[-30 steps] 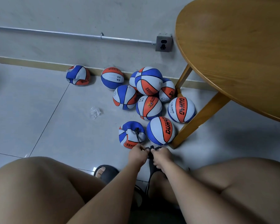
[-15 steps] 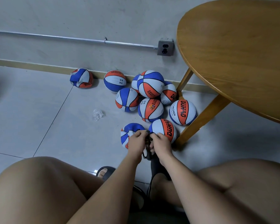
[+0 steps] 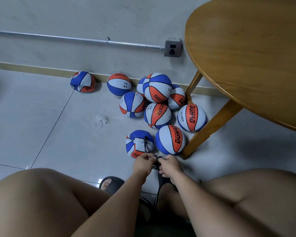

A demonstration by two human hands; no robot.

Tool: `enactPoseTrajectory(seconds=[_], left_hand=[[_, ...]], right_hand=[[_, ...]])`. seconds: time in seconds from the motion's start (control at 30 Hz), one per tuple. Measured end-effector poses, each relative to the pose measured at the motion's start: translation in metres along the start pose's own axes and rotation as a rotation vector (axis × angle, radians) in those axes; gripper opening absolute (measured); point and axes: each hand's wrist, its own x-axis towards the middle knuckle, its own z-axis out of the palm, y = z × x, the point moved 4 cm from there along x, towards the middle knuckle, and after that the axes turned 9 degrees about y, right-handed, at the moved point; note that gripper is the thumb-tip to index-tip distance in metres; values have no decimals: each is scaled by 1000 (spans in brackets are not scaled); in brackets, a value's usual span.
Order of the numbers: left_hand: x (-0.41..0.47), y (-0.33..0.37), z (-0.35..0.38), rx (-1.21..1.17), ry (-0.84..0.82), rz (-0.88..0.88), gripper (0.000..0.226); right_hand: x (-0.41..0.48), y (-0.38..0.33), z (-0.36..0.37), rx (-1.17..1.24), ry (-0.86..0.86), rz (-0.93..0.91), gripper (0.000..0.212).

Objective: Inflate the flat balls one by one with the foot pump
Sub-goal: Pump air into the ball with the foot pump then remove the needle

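Between the knees, left hand (image 3: 142, 163) and right hand (image 3: 171, 165) both pinch a black pump part (image 3: 156, 161), fingers curled. Flat ball (image 3: 135, 146) lies just beyond them, black hose (image 3: 145, 144) across it.

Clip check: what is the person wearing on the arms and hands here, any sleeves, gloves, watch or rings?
Nothing worn shows on either. The left hand and right hand are bare, with no gloves, and no ring or watch is visible. The forearms are bare up to the frame edge, so no sleeve shows. Lower down, the feet wear black slippers.
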Motion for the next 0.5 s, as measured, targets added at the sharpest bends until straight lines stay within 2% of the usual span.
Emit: enactPoseTrajectory(seconds=[0.13,0.27,0.37,0.5], left_hand=[[-4,-10,4,58,12,-34,9],[-13,22,-3,-209,44,-6,13],[-18,62,-13,-434,-4,11,17],[-22,68,-15,-513,-67,-17,17]], right_hand=[[1,6,-1,-59,9,-8,14],[-13,-27,-9,64,21,-91,19],[-23,-62,-16,218,46,-156,21],[-26,-72,-17,292,29,-151,20]])
